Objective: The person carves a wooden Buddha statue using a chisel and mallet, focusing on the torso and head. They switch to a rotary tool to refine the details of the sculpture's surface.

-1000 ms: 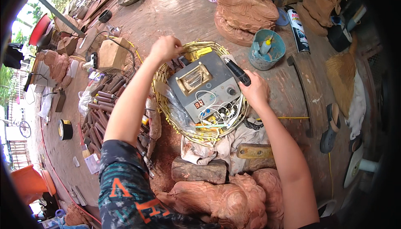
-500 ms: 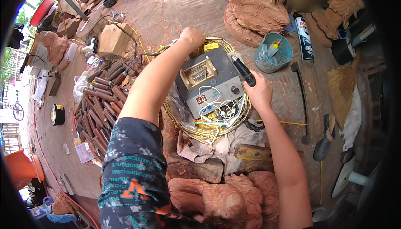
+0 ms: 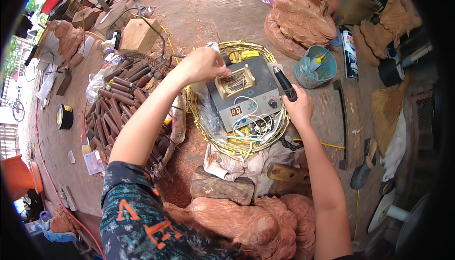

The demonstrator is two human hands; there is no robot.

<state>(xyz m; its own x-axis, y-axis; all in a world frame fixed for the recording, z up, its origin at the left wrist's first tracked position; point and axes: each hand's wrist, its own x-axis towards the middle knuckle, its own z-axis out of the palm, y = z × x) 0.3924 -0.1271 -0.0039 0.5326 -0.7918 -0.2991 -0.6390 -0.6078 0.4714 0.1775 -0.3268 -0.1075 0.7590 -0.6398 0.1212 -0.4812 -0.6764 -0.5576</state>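
Note:
My right hand (image 3: 299,104) grips a black rotary tool handpiece (image 3: 286,84), its tip pointing away from me. My left hand (image 3: 204,65) is over the left end of a small wooden bit holder (image 3: 235,85), with thumb and forefinger apart and nothing visible between them. Several thin metal bits (image 3: 241,81) lie in that holder. It stands on a grey control box (image 3: 266,77) with a lit red display and a knob. Under the box is a round yellow wire basket (image 3: 203,134) with white cables (image 3: 247,118) and a clear plastic bag.
Several brown-handled carving tools (image 3: 107,118) are piled at left. Beyond the basket stand a carved wooden figure (image 3: 301,20), a teal bucket (image 3: 305,72) and a spray can (image 3: 349,54). Nearest me lies another carving (image 3: 237,217) behind wood blocks (image 3: 222,186).
My left hand has come back from the basket's far rim to the bit holder. The right hand still grips the handpiece, and the view has shifted a little.

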